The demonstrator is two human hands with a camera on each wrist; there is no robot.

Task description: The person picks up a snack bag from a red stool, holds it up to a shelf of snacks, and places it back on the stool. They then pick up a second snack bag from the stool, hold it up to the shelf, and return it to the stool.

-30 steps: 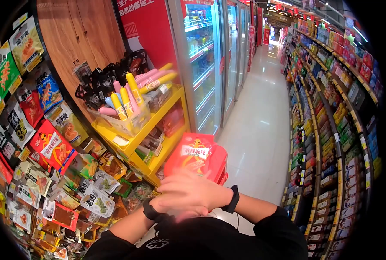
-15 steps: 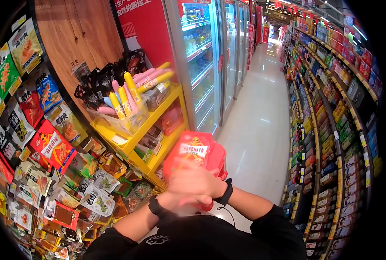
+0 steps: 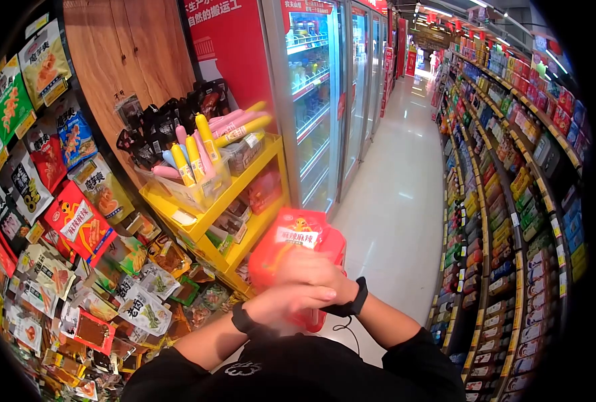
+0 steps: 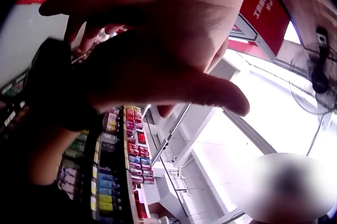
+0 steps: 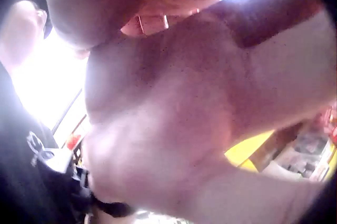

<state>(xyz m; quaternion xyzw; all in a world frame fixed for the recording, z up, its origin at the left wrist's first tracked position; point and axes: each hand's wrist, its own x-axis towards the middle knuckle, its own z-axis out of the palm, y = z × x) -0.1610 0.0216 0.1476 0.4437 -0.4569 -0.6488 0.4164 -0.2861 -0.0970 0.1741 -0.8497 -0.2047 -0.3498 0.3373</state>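
Observation:
Both hands meet in front of the chest, touching and overlapping each other, with nothing seen between them. My right hand (image 3: 315, 271) lies across the far side, its fingertips blurred. My left hand (image 3: 281, 303) is nearer the body, with straight fingers reaching toward the right wrist. Seen from the left wrist, a palm (image 4: 197, 29) and an extended thumb (image 4: 226, 93) cross close to the camera. Just beyond the hands is a red snack bag (image 3: 299, 224) with a white label, on top of a red plastic container (image 3: 337, 248), partly hidden by the hands.
Snack packets (image 3: 80, 221) hang on the left wall. A yellow shelf unit (image 3: 211, 218) carries a clear bin (image 3: 207, 184) of pink and yellow sausages. Glass-door fridges (image 3: 311, 120) line the left of the aisle floor (image 3: 395, 161); stocked shelves (image 3: 499, 201) run along the right.
The hands rub over each other: the right hand first spread over the left, and now the left hand's fingers show in front of it. The snack bag stays beyond them.

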